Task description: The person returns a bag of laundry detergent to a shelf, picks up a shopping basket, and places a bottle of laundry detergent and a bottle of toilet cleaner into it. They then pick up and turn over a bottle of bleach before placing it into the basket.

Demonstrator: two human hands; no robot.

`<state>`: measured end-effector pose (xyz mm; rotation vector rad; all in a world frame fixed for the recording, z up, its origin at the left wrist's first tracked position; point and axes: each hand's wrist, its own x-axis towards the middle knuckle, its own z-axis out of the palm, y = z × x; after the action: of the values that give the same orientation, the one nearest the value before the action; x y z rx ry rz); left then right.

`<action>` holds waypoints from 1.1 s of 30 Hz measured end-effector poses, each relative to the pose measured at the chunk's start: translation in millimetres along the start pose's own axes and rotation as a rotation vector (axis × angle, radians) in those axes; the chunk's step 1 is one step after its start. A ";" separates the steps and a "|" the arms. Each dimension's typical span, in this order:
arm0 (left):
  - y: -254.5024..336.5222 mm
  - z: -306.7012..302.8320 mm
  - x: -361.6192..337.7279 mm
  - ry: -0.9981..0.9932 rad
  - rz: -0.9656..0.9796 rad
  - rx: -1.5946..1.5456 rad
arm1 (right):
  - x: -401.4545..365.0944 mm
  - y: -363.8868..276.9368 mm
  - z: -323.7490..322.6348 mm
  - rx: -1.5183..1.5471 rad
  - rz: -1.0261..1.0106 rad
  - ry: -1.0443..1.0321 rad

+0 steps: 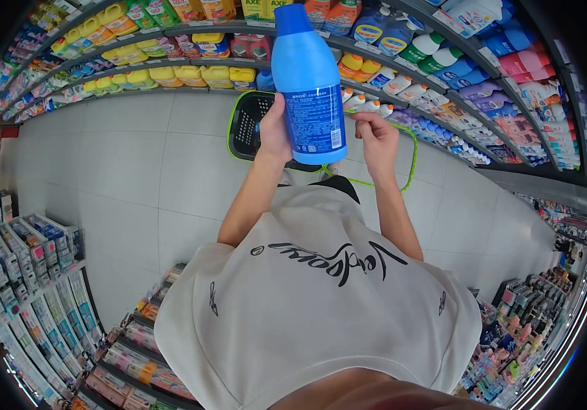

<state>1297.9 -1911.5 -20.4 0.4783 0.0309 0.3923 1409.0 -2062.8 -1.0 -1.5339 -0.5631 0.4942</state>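
Observation:
A blue bottle (305, 89) stands upright in my left hand (276, 133), its dark blue cap at the top and its printed label with a barcode facing me. My left thumb lies along the bottle's left side; the other fingers are behind it. Right of the bottle is my right hand (377, 140), apart from it, with the fingers curled and the index finger bent toward the bottle. Whether those fingers hold anything is too small to tell. Behind the bottle, a black basket with a green rim (234, 113) is partly hidden.
Curved shelves (239, 61) of bottles and jugs run across the front and right. Grey floor tiles (126, 150) lie below. Racks of small packages (34, 266) stand at the left, with more displays (525, 321) at the lower right.

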 end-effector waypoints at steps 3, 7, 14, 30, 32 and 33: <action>1.1 -2.4 -1.0 0.014 -0.012 -0.009 | 0.8 -0.1 0.0 -0.029 0.006 0.013; 0.6 -5.2 -0.4 0.043 0.007 0.011 | 1.9 0.9 -0.5 -0.021 0.018 0.006; 5.9 13.9 0.7 -0.004 0.021 0.020 | 4.4 1.4 2.2 -0.027 0.078 -0.029; -4.0 20.4 14.4 -0.054 -0.008 0.025 | 14.2 11.2 -12.3 -0.072 0.112 -0.065; -5.5 22.2 18.1 -0.060 0.004 0.019 | 16.3 9.2 -14.5 -0.079 0.111 -0.057; -6.7 20.3 19.8 -0.067 0.003 0.020 | 17.0 8.3 -15.8 -0.086 0.117 -0.053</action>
<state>1321.1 -1918.5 -4.1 0.5108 -0.0305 0.3790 1432.5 -2064.6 -8.2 -1.6464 -0.5436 0.6088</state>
